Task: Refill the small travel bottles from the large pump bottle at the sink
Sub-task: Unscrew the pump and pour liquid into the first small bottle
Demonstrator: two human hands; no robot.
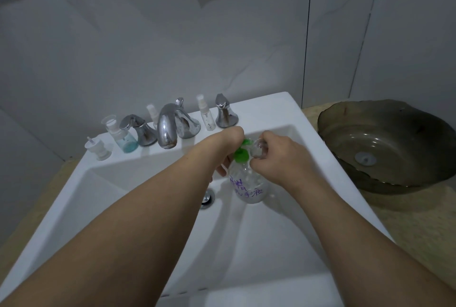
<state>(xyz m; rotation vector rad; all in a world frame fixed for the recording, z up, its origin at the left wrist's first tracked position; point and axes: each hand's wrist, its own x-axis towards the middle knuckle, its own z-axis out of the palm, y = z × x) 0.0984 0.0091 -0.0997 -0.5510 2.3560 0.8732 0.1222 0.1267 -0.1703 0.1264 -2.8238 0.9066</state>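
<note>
Over the white sink (283,119) basin, just past the drain (208,198), the clear pump bottle (249,187) with purple handwriting stood under both hands. The right hand (276,156) was curled closed around a small clear travel bottle (259,148) held at the green pump head (240,152), while the left hand (228,143) lay bent over the pump, its fingers mostly hidden, so their grip could not be told. Farther back on the ledge stood the chrome faucet (167,125), a blue-filled travel bottle (123,137) and a spray bottle (206,115).
</note>
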